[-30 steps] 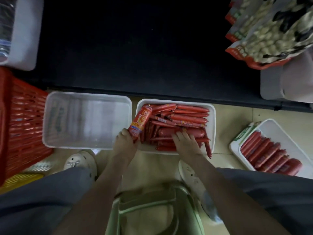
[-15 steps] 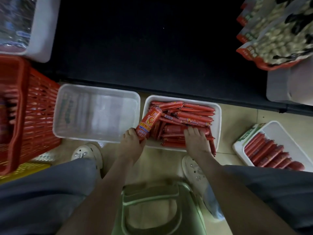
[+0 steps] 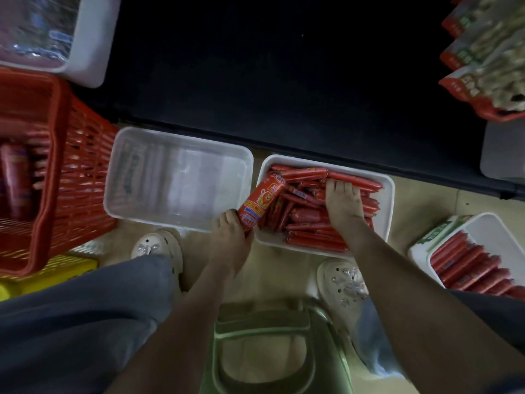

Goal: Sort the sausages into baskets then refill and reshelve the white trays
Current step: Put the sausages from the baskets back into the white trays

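Left hand curls its fingers round a thick sausage over the left rim of the white tray, beside the clear tray. Right hand lies on the sausages, fingers straight.

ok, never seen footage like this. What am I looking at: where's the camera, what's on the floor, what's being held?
There is no robot here, just a person's two bare hands. The single camera is worn on the person's head and looks down past their knees to the floor.

The left hand grips a thick labelled sausage. The right hand lies on a pile of thin red sausages in the middle white tray.

Beside that is an empty tray. Left of it stands a red basket, whose contents are blurred. At far right, another white tray holds a neat row of sausages. A green stool sits between the legs.
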A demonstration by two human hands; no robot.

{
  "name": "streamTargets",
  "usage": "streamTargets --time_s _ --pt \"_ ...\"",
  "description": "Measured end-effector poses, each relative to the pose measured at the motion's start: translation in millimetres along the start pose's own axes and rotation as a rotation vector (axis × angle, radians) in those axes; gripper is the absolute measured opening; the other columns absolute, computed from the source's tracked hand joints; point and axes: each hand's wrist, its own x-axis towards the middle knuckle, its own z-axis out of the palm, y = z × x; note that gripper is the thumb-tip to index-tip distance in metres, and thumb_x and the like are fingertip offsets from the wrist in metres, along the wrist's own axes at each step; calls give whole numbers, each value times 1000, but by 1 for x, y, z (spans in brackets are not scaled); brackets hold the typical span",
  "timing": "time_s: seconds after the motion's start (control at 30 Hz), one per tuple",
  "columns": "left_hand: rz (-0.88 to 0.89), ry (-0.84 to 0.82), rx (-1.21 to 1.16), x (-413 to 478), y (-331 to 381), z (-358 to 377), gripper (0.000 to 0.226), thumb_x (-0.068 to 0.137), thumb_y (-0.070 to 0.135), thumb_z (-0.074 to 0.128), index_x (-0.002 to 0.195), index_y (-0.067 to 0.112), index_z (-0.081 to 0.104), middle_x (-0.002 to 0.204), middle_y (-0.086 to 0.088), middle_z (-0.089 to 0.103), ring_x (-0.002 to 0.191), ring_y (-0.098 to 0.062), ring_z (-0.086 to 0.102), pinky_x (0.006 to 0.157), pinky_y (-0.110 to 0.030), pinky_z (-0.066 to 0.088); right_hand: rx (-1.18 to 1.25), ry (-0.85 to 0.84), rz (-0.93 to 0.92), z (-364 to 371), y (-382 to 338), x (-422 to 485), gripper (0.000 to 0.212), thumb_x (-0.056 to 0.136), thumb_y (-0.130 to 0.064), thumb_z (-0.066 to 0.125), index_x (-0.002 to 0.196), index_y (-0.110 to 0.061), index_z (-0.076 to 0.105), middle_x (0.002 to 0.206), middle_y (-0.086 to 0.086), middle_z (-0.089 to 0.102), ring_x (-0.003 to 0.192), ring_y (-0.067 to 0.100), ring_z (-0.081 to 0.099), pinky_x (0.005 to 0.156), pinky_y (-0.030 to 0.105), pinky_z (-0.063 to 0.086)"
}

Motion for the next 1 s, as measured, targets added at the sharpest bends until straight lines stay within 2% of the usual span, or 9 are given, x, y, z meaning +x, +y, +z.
streamTargets --time_s 0.1,0.27,0.43,0.5,0.57,0.63,0.73,0.83,1.0 --pt "16 1 -20 5 5 2 44 91 30 60 118 -1 46 115 -19 52 102 -31 52 82 -39 44 -77 27 -90 3 5 -3 50 87 -13 56 133 -10 37 131 13 43 124 27 39 109 40 29" --pt "42 57 -48 7 16 -2 42 90 28 63 116 -2 48 111 -19 54 100 -32 53 82 -40 44 -75 -80 -129 -2 6 -7 65 81 -16 66 134 -12 29 126 12 52 119 29 47 101 40 37" --pt "55 147 -78 2 30 -20 43 81 18 73 108 -8 53 100 -26 57 90 -39 55 75 -46 46 -81 18 -151 -27 1 -25 56 85 -10 59 134 -9 33 130 11 50 121 28 46 96 40 39" --pt "45 190 -103 -2 39 -33 43 78 16 74 105 -9 53 97 -27 57 88 -42 56 72 -47 47 -29 145 -145 -46 -3 -36 45 84 -5 55 128 -7 45 125 13 54 116 31 50 94 43 41" --pt "24 243 -161 -8 52 -50 42 78 16 73 105 -9 53 98 -27 57 89 -43 55 73 -47 46 11 336 -175 -71 -7 -47 40 69 1 65 108 -5 60 104 16 63 97 34 59 86 46 49" --pt "16 286 -218 -17 68 -72 43 81 19 69 110 -7 51 103 -24 56 96 -41 53 78 -46 43 29 499 -211 -106 -13 -59 47 47 4 73 93 -4 64 86 13 65 81 33 62 80 44 53" --pt "36 367 -296 -36 86 -112 44 87 28 65 116 0 48 110 -17 55 102 -33 51 86 -41 41 48 668 -264 -161 -26 -86 60 32 3 77 90 -5 63 80 12 62 75 32 61 80 43 53" --pt "71 460 -388 -58 93 -158 47 86 22 65 120 -3 45 115 -19 54 108 -34 50 90 -39 38 136 776 -241 -210 -41 -117 44 51 5 67 94 -2 61 84 15 62 79 34 62 80 44 51" --pt "74 603 -423 -106 70 -232 54 86 24 66 125 -4 41 122 -20 51 115 -36 47 95 -41 37 282 913 -296 -279 -76 -173 46 62 16 62 104 -1 59 96 17 63 91 37 59 83 45 46"
